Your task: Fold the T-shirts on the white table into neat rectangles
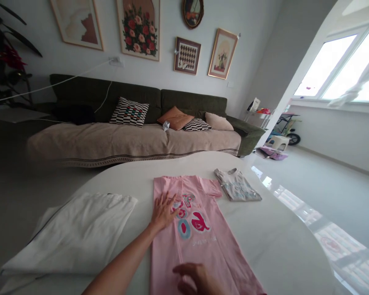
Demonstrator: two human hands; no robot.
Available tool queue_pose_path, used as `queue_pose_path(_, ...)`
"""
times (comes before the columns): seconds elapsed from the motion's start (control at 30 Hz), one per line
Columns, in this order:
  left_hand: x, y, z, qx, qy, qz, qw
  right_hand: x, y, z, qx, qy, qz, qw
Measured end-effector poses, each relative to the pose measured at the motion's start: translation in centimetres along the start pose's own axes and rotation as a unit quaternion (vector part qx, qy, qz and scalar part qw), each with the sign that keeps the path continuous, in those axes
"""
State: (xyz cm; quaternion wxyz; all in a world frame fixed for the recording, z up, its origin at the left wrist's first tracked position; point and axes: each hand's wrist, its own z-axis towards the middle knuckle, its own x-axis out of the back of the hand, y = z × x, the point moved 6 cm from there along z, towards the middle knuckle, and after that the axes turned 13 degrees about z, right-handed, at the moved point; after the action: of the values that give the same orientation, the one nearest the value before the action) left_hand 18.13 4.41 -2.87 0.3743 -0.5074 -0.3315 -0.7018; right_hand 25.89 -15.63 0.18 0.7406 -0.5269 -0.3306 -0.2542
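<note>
A pink T-shirt [209, 246] with a printed front lies spread on the white table, its collar end away from me. The left part is folded inward, and its edge runs down near the middle beside the print. My left hand [164, 211] rests flat on this folded part, fingers spread. Lower down, over the near part of the shirt, is my right hand [198, 278], its fingers loosely bent and apart with nothing visible in them. Whether it touches the cloth I cannot tell. The frame cuts off the shirt's near end.
A folded grey T-shirt [238, 185] lies at the far right of the rounded white table [283, 246]. White folded cloth [76, 233] covers the left side. Behind the table stands a dark green sofa [190, 98] with a beige cover and several cushions.
</note>
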Motion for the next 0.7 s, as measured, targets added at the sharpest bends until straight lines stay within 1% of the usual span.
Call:
queue_pose_path(0.03, -0.1, -0.1, 0.0, 0.009, 0.004, 0.0, 1.0, 1.4, 1.1, 1.9, -0.012, 0.001, 0.019, 1.0)
queue_pose_path(0.1, -0.4, -0.3, -0.1, 0.03, 0.01, 0.002, 1.0, 3.7, 3.7, 6.6, -0.07, -0.004, 0.074, 0.995)
queue_pose_path(0.17, -0.6, -0.4, -0.1, 0.043, 0.017, 0.007, 0.999, 5.3, 5.9, 12.0, -0.106, 0.02, 0.067, 0.992)
queue_pose_path(0.2, -0.6, -0.4, -0.1, 0.043, 0.021, 0.009, 0.999, 5.7, 6.8, 14.7, -0.114, 0.032, 0.058, 0.991)
queue_pose_path(0.23, -0.7, -0.4, -0.1, 0.042, 0.025, 0.011, 0.999, 5.7, 7.5, 17.4, -0.117, 0.043, 0.049, 0.991)
queue_pose_path(0.3, -0.7, -0.4, -0.1, 0.038, 0.025, 0.012, 0.999, 5.0, 8.4, 22.2, -0.117, 0.052, 0.04, 0.991)
queue_pose_path(0.4, -0.9, -0.5, 0.0, 0.043, 0.017, 0.014, 0.999, 2.7, 8.8, 27.7, -0.11, 0.039, 0.041, 0.992)
queue_pose_path(0.47, -1.1, -0.6, -0.1, 0.049, 0.018, 0.022, 0.998, 0.9, 8.9, 30.1, -0.108, 0.012, 0.045, 0.993)
queue_pose_path(0.53, -1.4, -0.6, -0.2, 0.057, 0.022, 0.034, 0.998, -0.5, 9.2, 31.6, -0.112, -0.024, 0.046, 0.992)
queue_pose_path(0.6, -1.6, -0.7, -0.3, 0.059, 0.023, 0.044, 0.997, -1.4, 9.7, 32.4, -0.125, -0.056, 0.038, 0.99)
queue_pose_path(0.7, -1.9, -0.7, -0.4, 0.055, 0.021, 0.049, 0.997, -2.1, 10.7, 32.9, -0.155, -0.084, 0.011, 0.984)
